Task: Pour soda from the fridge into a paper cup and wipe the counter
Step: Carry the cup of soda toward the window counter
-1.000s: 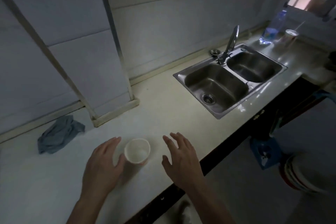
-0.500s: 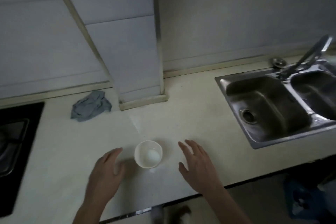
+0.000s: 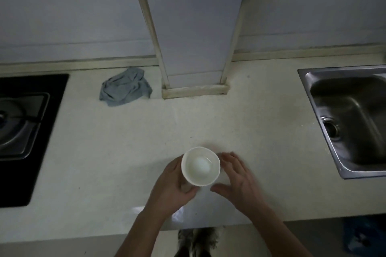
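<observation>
A white paper cup (image 3: 200, 166) stands upright on the pale counter (image 3: 125, 152), close to its front edge, and looks empty. My left hand (image 3: 174, 186) is wrapped around the cup's left side and base. Just right of the cup, my right hand (image 3: 238, 179) is cupped with fingers apart, very near its wall; whether it touches is unclear. A crumpled grey-blue cloth (image 3: 126, 86) lies at the back of the counter, left of the pillar. No soda bottle or fridge is in view.
A white tiled pillar (image 3: 195, 48) rises from the counter behind the cup. A black gas hob (image 3: 23, 127) fills the left end. A steel sink (image 3: 351, 119) is set in at the right. The counter's front edge runs just below my wrists.
My view has swung left, bringing the hob into sight and cutting off most of the sink. Both hands have closed in on the cup, and my left hand now grips it.
</observation>
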A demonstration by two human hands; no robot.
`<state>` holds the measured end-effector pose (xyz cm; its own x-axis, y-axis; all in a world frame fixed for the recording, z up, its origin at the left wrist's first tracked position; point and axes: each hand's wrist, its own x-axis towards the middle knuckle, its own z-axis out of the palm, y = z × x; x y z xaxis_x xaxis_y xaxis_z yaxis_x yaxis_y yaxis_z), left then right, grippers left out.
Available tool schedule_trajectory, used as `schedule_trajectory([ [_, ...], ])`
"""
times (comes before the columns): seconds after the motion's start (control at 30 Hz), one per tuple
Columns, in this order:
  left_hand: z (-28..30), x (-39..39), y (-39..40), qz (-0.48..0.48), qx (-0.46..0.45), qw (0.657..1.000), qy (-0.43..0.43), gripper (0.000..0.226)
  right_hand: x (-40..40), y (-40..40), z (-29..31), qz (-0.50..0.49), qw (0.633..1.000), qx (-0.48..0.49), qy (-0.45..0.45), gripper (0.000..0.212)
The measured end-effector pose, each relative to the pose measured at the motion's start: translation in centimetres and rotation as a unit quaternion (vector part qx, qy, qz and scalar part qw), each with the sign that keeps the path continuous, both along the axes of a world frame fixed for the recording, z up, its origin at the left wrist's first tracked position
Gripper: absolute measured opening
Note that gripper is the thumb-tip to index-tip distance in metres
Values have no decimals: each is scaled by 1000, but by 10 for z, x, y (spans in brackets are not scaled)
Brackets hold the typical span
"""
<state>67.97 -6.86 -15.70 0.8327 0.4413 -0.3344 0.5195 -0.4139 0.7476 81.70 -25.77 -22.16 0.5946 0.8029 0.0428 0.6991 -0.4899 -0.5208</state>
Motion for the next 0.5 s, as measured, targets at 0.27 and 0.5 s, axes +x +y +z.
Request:
schedule_trajectory([
  [0.27, 1, 16, -9, 49, -60, 994, -71, 83, -4, 18, -8, 6, 999, 42, 8, 74],
  [0.5, 1, 20, -15, 96, -53, 985, -133, 80, -9, 29, 2, -20, 994, 98, 35, 63],
])
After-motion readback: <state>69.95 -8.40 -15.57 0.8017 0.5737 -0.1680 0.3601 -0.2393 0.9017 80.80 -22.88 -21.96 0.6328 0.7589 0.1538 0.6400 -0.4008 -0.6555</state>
